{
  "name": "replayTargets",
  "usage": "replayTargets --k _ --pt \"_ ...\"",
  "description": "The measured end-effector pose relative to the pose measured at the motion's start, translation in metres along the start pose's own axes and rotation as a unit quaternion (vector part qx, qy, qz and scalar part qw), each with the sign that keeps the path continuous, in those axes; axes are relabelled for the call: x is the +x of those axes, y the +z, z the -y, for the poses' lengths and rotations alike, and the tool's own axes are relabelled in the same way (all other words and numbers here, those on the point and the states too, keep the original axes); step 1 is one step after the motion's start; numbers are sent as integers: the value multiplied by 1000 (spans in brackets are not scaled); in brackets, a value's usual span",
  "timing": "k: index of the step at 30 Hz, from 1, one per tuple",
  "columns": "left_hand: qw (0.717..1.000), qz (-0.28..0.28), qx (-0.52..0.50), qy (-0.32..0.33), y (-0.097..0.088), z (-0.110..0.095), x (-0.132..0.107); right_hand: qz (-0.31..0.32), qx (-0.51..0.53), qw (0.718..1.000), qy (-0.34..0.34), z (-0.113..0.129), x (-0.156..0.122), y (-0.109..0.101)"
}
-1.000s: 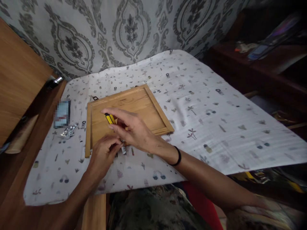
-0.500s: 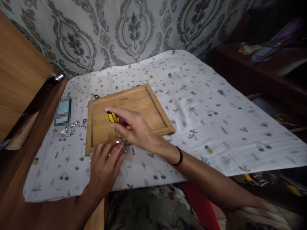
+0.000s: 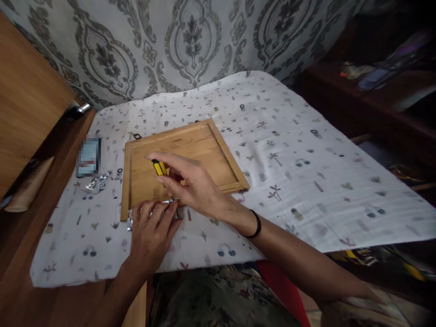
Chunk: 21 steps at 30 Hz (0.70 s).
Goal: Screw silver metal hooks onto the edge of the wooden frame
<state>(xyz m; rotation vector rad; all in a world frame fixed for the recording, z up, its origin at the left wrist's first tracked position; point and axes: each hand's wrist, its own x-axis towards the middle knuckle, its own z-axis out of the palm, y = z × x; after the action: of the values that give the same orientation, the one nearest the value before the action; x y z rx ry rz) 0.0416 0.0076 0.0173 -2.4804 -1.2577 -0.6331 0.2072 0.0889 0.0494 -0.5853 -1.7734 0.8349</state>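
Observation:
A wooden framed panel (image 3: 177,147) lies on the patterned white cloth (image 3: 272,181). My right hand (image 3: 199,184), over its near part, grips a screwdriver (image 3: 159,168) by its yellow and black handle; most of the shaft is hidden by the fingers. My left hand (image 3: 151,229) presses with bent fingers on a silver metal fitting, apparently a hinge (image 3: 130,222), at the panel's near edge. Bits of the fitting show beside the fingers; the rest is covered. The screwdriver's tip cannot be made out.
Several silver metal fittings (image 3: 97,182) lie in a pile on the left, near a phone (image 3: 89,156) with a blurred screen. A wooden door (image 3: 30,100) stands at the left. Behind the cloth is a patterned curtain (image 3: 192,41). Dark shelving (image 3: 340,95) with items is at the right.
My left hand's fingers have shifted slightly to the right, and more of the metal fitting shows at their left. My right hand and the screwdriver stay nearly in place.

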Motion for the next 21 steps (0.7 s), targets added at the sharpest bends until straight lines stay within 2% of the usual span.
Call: replayTargets --k 8,21 --pt "999 11 -31 7 -4 3 8 6 -44 998 -37 4 -3 -1" --pt "1000 0 -4 -1 1 5 -1 5 20 1000 4 3 -3 -1"
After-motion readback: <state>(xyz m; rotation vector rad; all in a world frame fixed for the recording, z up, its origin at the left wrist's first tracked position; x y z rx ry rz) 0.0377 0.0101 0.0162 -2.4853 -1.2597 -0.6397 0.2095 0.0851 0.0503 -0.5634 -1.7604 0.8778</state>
